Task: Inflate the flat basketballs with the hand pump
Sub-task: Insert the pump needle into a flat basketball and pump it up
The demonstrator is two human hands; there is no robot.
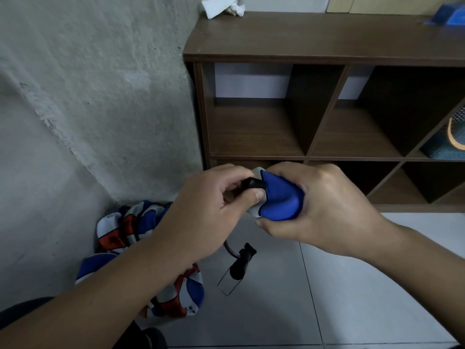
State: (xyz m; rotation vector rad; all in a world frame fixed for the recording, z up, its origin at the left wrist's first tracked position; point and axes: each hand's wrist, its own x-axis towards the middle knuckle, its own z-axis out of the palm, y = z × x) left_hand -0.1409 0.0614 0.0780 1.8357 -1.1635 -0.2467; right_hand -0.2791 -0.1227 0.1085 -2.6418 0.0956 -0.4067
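At the centre of the frame your right hand [324,210] is clamping a folded, flat blue-and-white basketball [279,197], while your left hand [214,210] is pinching the black pump nozzle [253,183] against it. You are likely seating the needle, so be keeping it square to the valve and pushing gently rather than forcing it. The hand pump [240,265] is lying on the floor tiles at lower centre beside more flat basketballs [141,230]; their small printing is too blurred to read.

A rough grey concrete wall [95,96] is left; a brown wooden shelf [314,41] stands right on pale floor tiles [364,298].
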